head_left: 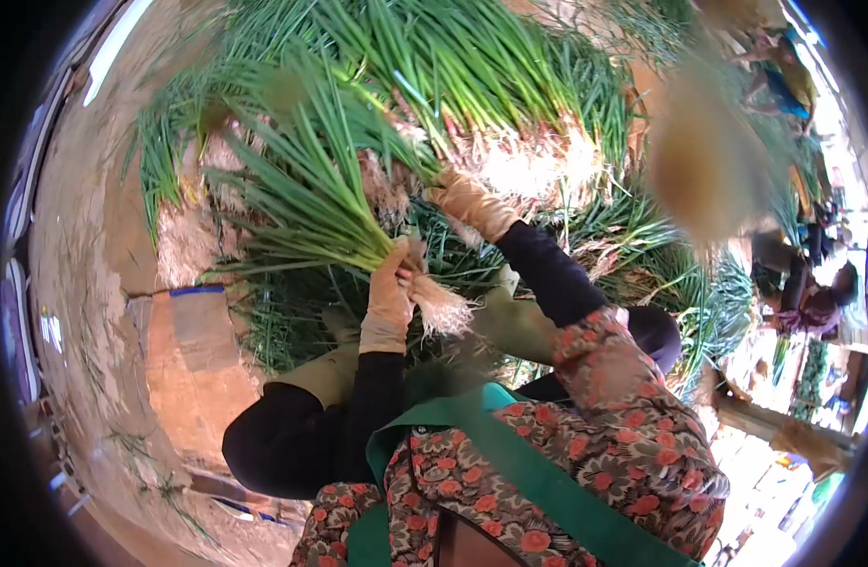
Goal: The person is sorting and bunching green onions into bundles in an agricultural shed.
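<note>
My left hand (389, 300), in a pale glove, is closed round a bunch of green onions (354, 222) just above the roots. Its leaves fan out to the upper left, and the white roots (442, 307) hang to the right of my fist. My right hand (477, 206), also gloved, reaches forward to the edge of the heap with its fingers closed round green onion stalks; part of its grip is hidden. Beyond both hands lies a large heap of green onions (481, 71), its pale roots (538, 170) facing me.
More green onions (633, 236) lie to the right, and loose leaves cover the ground between my boots (514, 321). A flattened cardboard sheet (202, 378) lies on the left. Other people, one in a dark top (812, 302), are at the far right. A blurred spot covers the upper right.
</note>
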Demonstrator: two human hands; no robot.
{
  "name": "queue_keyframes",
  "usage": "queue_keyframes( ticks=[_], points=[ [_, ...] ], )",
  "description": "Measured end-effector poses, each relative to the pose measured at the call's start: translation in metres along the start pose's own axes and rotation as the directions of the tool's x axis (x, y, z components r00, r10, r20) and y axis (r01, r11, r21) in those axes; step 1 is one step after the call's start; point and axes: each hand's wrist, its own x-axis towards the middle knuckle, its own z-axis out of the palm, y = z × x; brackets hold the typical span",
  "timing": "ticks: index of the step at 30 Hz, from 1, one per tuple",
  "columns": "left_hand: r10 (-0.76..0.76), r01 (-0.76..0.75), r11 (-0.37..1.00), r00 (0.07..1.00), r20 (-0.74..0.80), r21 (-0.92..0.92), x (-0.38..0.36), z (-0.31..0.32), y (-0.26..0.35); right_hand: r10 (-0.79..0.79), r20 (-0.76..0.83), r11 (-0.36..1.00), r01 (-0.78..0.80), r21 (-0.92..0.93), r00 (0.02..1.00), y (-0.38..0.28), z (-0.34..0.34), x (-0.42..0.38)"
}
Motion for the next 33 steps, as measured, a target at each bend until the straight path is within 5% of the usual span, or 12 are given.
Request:
queue_keyframes(
  ticks=[4, 5, 12, 13, 14, 16, 18, 20, 24, 31, 32, 33],
  points=[
    [-0.041, 0.042, 0.998, 0.999, 0.023, -0.055, 0.005, -0.002, -0.012, 0.152, 0.348, 0.815, -0.316, 0.485, 0.925, -0.036, 0.010, -0.023],
    [-0.048, 0.050, 0.996, 0.998, 0.030, -0.074, 0.027, -0.021, -0.027, -0.092, 0.253, 0.865, -0.049, 0.499, 0.963, -0.007, 0.032, -0.012],
    [0.108, -0.105, 0.994, 0.991, 0.076, -0.044, 0.025, -0.016, -0.024, -0.406, -0.150, 0.637, 0.162, -0.754, 0.901, 0.050, 0.068, -0.006],
    [0.099, -0.090, 0.989, 0.992, 0.075, -0.119, 0.020, -0.014, -0.024, -0.178, -0.230, 0.980, 0.152, -0.129, 0.957, 0.072, 0.071, 0.003],
    [0.080, -0.072, 0.992, 0.994, 0.079, -0.100, 0.021, -0.015, -0.023, 0.061, -0.296, 0.816, 0.123, 0.564, 0.953, 0.095, 0.074, 0.012],
    [0.036, -0.031, 0.998, 0.996, 0.081, -0.056, 0.021, -0.023, -0.025, 0.403, 0.115, 0.535, -0.336, 0.775, 0.908, 0.037, 0.035, -0.011],
    [-0.048, 0.045, 0.998, 0.996, 0.073, 0.033, 0.024, -0.025, -0.027, 0.149, 0.288, 0.635, -0.315, 0.706, 0.946, -0.009, 0.025, -0.021],
    [-0.079, 0.070, 0.988, 0.995, 0.059, 0.135, 0.022, -0.022, -0.029, -0.161, -0.099, 0.947, 0.182, 0.265, 0.982, -0.031, 0.048, -0.017],
    [-0.089, 0.096, 0.993, 0.991, 0.098, -0.074, 0.017, -0.023, -0.028, -0.033, -0.198, 0.963, 0.085, 0.257, 0.980, -0.033, 0.059, -0.025],
    [-0.149, 0.179, 0.958, 0.978, 0.147, -0.225, 0.012, -0.012, -0.025, 0.394, 0.109, 0.221, -0.210, 0.953, 0.913, -0.070, 0.035, -0.056],
    [-0.146, 0.175, 0.959, 0.979, 0.140, -0.222, 0.010, -0.008, -0.020, 0.315, 0.120, 0.264, -0.209, 0.942, 0.941, -0.057, 0.034, -0.055],
    [-0.145, 0.172, 0.960, 0.980, 0.133, -0.221, 0.008, -0.005, -0.018, 0.151, -0.348, 0.773, 0.109, 0.625, 0.925, -0.032, 0.053, -0.042]
  ],
)
